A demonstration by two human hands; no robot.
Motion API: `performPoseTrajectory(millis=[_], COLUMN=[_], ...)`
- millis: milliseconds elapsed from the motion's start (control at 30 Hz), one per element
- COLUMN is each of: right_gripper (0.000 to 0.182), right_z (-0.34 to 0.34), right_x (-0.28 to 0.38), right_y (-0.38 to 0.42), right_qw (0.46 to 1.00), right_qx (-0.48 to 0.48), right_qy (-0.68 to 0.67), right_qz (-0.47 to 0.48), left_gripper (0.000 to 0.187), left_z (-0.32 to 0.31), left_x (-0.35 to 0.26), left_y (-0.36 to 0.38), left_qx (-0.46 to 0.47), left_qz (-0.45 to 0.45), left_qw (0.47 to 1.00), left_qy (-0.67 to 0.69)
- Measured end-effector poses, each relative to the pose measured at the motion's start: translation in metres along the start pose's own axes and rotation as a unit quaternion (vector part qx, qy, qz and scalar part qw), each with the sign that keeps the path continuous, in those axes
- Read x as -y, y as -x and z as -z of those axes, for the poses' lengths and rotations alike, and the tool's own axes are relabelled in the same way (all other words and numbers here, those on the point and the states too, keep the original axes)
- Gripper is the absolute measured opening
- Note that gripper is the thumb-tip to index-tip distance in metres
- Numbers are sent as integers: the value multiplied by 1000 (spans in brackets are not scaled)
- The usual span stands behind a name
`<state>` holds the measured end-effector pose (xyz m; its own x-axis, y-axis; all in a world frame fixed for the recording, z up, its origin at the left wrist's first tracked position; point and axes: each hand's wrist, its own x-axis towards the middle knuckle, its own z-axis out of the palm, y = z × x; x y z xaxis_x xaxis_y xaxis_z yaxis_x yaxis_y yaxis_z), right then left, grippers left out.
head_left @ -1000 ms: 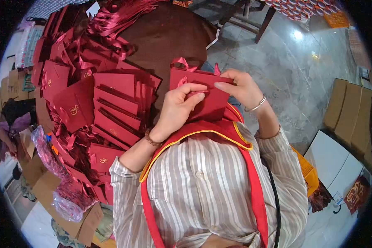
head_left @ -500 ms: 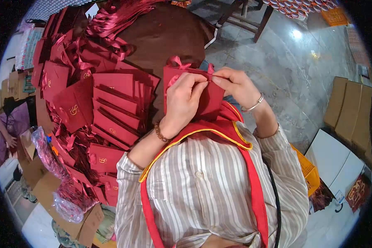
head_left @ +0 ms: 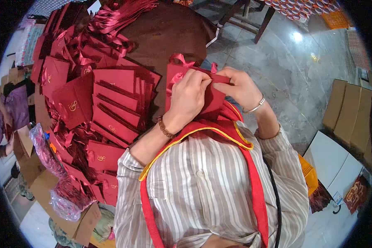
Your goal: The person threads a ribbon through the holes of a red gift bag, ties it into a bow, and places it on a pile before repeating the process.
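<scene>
A dark red paper gift bag (head_left: 213, 101) is held up in front of my chest, with pink-red satin ribbon (head_left: 182, 60) looped along its top. My left hand (head_left: 189, 93), wearing a beaded bracelet, lies across the bag's face with its thumb and fingers pinched at the upper edge. Close beside it, my right hand (head_left: 238, 87), with a silver bangle, pinches the same edge from the right. Both sets of fingertips nearly meet; the ribbon part between them is too small to make out.
Many similar red bags (head_left: 113, 99) with gold print are piled left on a brown-covered table (head_left: 165, 29). A bundle of loose ribbons (head_left: 120, 18) lies at the back. Cardboard boxes (head_left: 347, 111) stand right, and a wooden stool (head_left: 248, 20) behind. Another person (head_left: 12, 107) is at far left.
Both hands keep pinching the bag's top edge, with small finger shifts. The bag sits slightly farther right in view. At far left the other person's arm has moved.
</scene>
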<state>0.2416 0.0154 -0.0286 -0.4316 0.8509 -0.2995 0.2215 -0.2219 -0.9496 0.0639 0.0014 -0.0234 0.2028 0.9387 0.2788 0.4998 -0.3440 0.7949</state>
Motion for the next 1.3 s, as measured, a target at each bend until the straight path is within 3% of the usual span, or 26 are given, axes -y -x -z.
performPoseTrajectory(millis=[167,467,767,867,1067,1300], right_gripper=[20,19,21,19,16,19], right_z=[-2,-3,-6,-3,-6,-10], right_x=[-4,1,-4,0,8,6], right_y=[0,8,9,10,12,14], right_qw=[999,999,997,1000,993,987], right_qx=[-19,-31,-47,-27,-57,-85], right_qy=[12,12,28,-16,82,116], right_qz=[44,2,45,4,57,76], left_gripper=[6,5,6,7,9,7], left_z=[-1,-6,-5,-4,-6,-5], left_x=[0,-1,0,-3,0,-5], left_y=[3,3,8,6,8,9], left_qx=[6,-18,-7,-27,-35,-12], left_qz=[-25,0,-19,-8,-56,-35], left_qw=[1000,1000,1000,999,998,999], left_qy=[-16,15,-17,-17,-24,-24])
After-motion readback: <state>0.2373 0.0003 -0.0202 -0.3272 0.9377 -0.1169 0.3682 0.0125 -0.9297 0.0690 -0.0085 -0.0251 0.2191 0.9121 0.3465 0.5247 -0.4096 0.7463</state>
